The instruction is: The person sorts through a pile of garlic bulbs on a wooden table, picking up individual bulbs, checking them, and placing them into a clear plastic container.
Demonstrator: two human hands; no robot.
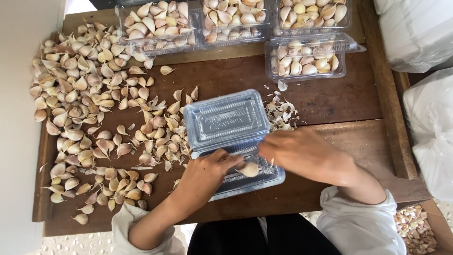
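Observation:
A clear plastic clamshell box (226, 118) lies open on the wooden table (330, 99), its lid tipped back. My left hand (205, 174) holds a garlic clove (249, 169) over the box's tray (245, 182). My right hand (297, 153) rests on the tray's right side, fingers curled at the tray rim and next to the clove; whether it grips anything is unclear. A large spread of loose garlic cloves (89, 108) covers the table to the left of the box.
Several clear boxes filled with cloves (306, 59) stand along the far edge. Papery garlic skins (281, 113) lie right of the lid. White sacks (424, 94) sit at the right, and a carton with cloves (415, 229) at the lower right.

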